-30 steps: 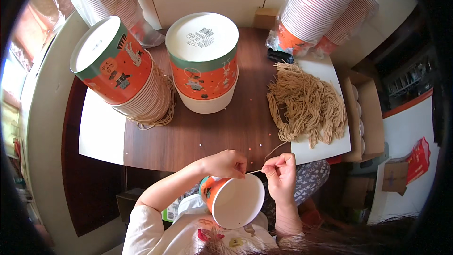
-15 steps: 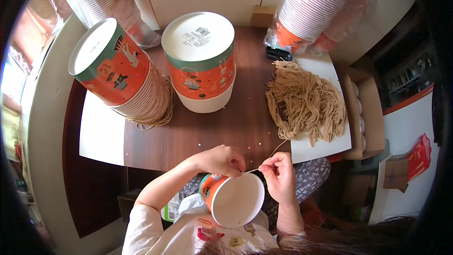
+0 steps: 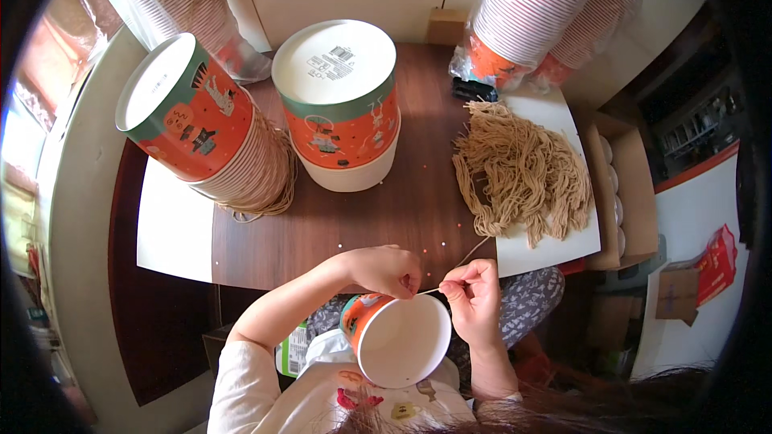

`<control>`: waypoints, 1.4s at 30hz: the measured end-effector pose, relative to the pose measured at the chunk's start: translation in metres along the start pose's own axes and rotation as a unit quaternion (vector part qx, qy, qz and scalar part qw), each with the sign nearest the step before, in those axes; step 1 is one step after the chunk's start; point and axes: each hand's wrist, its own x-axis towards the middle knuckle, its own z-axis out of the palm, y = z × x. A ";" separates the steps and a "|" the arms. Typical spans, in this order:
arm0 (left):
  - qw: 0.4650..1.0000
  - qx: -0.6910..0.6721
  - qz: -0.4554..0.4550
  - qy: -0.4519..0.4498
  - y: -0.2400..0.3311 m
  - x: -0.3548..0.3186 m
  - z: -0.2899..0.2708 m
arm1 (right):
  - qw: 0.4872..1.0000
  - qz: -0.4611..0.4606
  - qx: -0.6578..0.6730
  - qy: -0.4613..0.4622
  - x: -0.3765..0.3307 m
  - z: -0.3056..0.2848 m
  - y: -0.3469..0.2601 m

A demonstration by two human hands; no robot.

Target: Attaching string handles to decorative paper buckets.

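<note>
On my lap a paper bucket (image 3: 404, 341), orange and green outside and white inside, lies tilted with its mouth toward me. My left hand (image 3: 386, 271) is closed just over the bucket's upper rim, holding one end of a thin tan cord (image 3: 429, 291). Between thumb and fingertips, my right hand (image 3: 474, 293) pinches the same cord beside the rim. The short stretch between the hands looks taut. From my right hand the cord runs up toward a tangled heap of tan cords (image 3: 523, 173) at the table's right side. My left fingertips are partly hidden.
A leaning stack of paper buckets (image 3: 193, 124) with cords hanging from it stands left on the table (image 3: 354, 225). Beside it is an upside-down bucket stack (image 3: 342, 124). Bagged bucket stacks (image 3: 535, 12) stand at the back. A cardboard box (image 3: 635, 217) adjoins the right edge.
My left hand has turned slightly at the wrist and shifted a little, still closed over the rim. My right hand and the bucket have barely moved.
</note>
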 end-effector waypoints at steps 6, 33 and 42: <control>0.997 0.042 -0.061 0.017 0.007 -0.003 0.007 | 1.000 -0.002 0.015 0.009 -0.005 0.000 0.003; 0.945 0.184 -0.091 0.253 0.016 -0.049 0.046 | 0.945 -0.191 0.262 -0.030 -0.121 -0.180 -0.074; 0.970 0.218 0.056 0.091 0.015 0.009 0.036 | 0.985 -0.046 -0.095 -0.133 -0.086 -0.087 -0.050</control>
